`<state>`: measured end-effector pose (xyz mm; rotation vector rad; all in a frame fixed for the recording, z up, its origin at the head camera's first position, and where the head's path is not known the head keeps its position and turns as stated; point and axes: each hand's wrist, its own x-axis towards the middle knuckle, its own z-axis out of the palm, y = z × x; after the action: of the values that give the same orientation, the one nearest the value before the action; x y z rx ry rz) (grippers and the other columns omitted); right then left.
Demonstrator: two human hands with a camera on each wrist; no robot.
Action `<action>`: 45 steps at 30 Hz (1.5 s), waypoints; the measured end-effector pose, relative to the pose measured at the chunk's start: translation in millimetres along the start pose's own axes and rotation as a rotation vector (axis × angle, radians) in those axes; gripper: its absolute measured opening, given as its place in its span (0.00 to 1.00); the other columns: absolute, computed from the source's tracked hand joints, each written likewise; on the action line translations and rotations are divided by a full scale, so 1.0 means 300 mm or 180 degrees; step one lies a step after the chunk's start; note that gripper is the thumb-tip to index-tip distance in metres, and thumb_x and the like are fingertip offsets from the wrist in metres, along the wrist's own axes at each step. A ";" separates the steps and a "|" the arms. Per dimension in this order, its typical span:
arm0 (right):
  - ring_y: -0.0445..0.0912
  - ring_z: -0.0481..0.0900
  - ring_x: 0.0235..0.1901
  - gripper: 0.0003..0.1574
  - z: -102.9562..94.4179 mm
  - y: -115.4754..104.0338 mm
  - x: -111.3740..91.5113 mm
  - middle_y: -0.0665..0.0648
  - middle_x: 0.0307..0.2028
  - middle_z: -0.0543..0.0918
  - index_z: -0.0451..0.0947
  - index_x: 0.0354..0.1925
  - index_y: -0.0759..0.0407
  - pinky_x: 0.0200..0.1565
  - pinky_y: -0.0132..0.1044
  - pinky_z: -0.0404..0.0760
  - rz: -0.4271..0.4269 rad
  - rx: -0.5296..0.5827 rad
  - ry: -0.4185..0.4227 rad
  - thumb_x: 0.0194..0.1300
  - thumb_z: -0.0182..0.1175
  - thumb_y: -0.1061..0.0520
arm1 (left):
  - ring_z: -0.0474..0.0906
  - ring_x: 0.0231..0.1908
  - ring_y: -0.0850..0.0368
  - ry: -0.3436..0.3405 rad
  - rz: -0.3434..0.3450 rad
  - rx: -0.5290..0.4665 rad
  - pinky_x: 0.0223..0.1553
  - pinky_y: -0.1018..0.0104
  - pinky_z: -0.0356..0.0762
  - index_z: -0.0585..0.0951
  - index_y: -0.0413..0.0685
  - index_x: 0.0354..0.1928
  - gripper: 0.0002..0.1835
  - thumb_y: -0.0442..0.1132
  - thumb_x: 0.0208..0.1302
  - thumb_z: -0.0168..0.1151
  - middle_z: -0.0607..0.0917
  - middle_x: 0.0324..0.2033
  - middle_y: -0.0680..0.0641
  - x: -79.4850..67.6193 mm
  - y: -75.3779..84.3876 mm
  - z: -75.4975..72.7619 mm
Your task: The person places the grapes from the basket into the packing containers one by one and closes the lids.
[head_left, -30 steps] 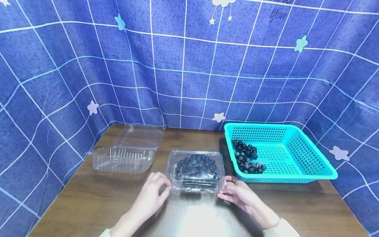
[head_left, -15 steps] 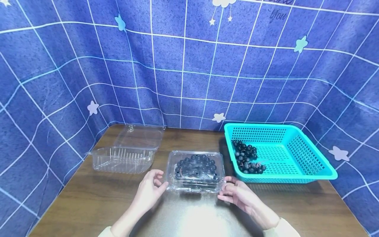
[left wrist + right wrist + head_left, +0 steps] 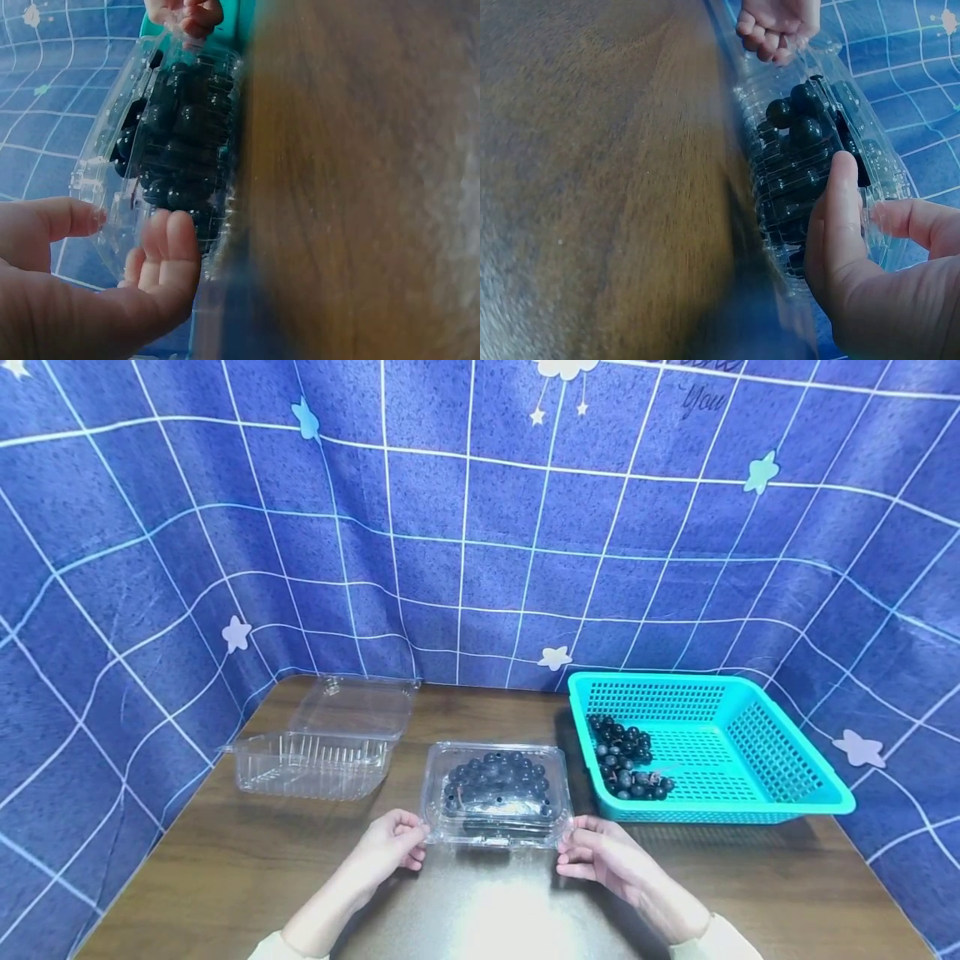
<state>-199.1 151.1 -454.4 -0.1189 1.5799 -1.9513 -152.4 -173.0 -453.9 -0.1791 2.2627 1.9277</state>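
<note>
Apparently to steady it evenly, fingers of the left hand (image 3: 386,847) and right hand (image 3: 611,860) pinch the near corners of the clear fruit box (image 3: 495,840). It rests on the surface (image 3: 225,860), just beside the basket (image 3: 727,811).

Curtained-off nook, wider room type unclear: wood-grain table (image 3: 202,877); blue gridded, star-patterned fabric (image 3: 480,518) enclosing back and both sides.

Clear clamshell (image 3: 487,828), upright; lid (image 3: 437,785) over dark grapes (image 3: 497,772)
</note>
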 end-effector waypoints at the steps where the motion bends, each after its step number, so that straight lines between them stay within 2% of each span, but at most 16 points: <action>1: 0.44 0.82 0.31 0.16 0.000 0.001 0.000 0.55 0.32 0.79 0.61 0.46 0.67 0.44 0.40 0.84 -0.0004 -0.0019 -0.0007 0.59 0.51 0.67 | 0.76 0.28 0.55 -0.0072 -0.0009 -0.0062 0.31 0.66 0.82 0.69 0.30 0.45 0.16 0.37 0.63 0.56 0.79 0.31 0.41 0.000 -0.002 -0.001; 4: 0.45 0.82 0.31 0.14 -0.001 0.003 -0.001 0.56 0.32 0.81 0.64 0.45 0.67 0.43 0.39 0.84 -0.0019 -0.0085 -0.0047 0.60 0.51 0.66 | 0.76 0.28 0.56 -0.0264 -0.0033 -0.0248 0.30 0.68 0.81 0.67 0.31 0.45 0.15 0.37 0.63 0.53 0.78 0.30 0.43 0.000 -0.004 -0.002; 7: 0.46 0.83 0.31 0.11 -0.003 0.005 -0.002 0.58 0.33 0.83 0.66 0.43 0.66 0.43 0.38 0.84 -0.0032 -0.0139 -0.0084 0.62 0.52 0.64 | 0.75 0.27 0.58 -0.0354 -0.0038 -0.0363 0.28 0.70 0.79 0.65 0.31 0.46 0.15 0.36 0.64 0.52 0.79 0.28 0.44 0.001 -0.004 0.001; 12: 0.47 0.85 0.32 0.08 -0.004 0.006 -0.005 0.58 0.32 0.84 0.67 0.41 0.64 0.41 0.37 0.84 -0.0070 -0.0131 -0.0097 0.64 0.53 0.62 | 0.75 0.25 0.59 -0.0371 -0.0051 -0.0440 0.26 0.72 0.78 0.63 0.30 0.47 0.15 0.35 0.66 0.50 0.80 0.26 0.45 0.001 -0.004 0.007; 21: 0.47 0.85 0.33 0.03 -0.005 0.003 -0.010 0.59 0.32 0.85 0.67 0.38 0.63 0.42 0.37 0.84 -0.0151 -0.0052 -0.0110 0.66 0.52 0.63 | 0.76 0.25 0.60 -0.0332 0.0005 -0.0491 0.26 0.73 0.78 0.63 0.29 0.46 0.12 0.31 0.65 0.48 0.81 0.24 0.46 0.000 -0.007 0.012; 35: 0.47 0.85 0.32 0.09 -0.005 0.002 -0.009 0.60 0.32 0.84 0.65 0.40 0.66 0.41 0.37 0.84 -0.0165 -0.0073 -0.0085 0.64 0.54 0.65 | 0.76 0.25 0.59 -0.0325 0.0048 -0.0386 0.27 0.71 0.78 0.64 0.29 0.48 0.14 0.32 0.65 0.50 0.82 0.25 0.45 0.001 -0.004 0.008; 41: 0.49 0.85 0.33 0.14 -0.005 -0.005 -0.018 0.62 0.34 0.84 0.64 0.44 0.69 0.41 0.38 0.84 -0.0138 -0.0181 -0.0046 0.64 0.56 0.63 | 0.76 0.25 0.59 -0.0307 0.0036 -0.0388 0.27 0.70 0.79 0.64 0.29 0.48 0.15 0.32 0.65 0.50 0.83 0.25 0.45 0.000 0.000 0.008; 45: 0.49 0.85 0.32 0.19 -0.007 -0.009 -0.025 0.62 0.34 0.84 0.63 0.48 0.73 0.40 0.39 0.84 -0.0143 -0.0312 -0.0023 0.65 0.56 0.61 | 0.77 0.26 0.57 -0.0251 0.0047 -0.0245 0.28 0.70 0.79 0.64 0.29 0.49 0.16 0.35 0.66 0.51 0.83 0.26 0.44 -0.004 0.004 0.005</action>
<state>-195.1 156.8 -450.3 -0.2031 1.6818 -1.9051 -151.5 -171.4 -452.6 -0.0944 2.1480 1.9941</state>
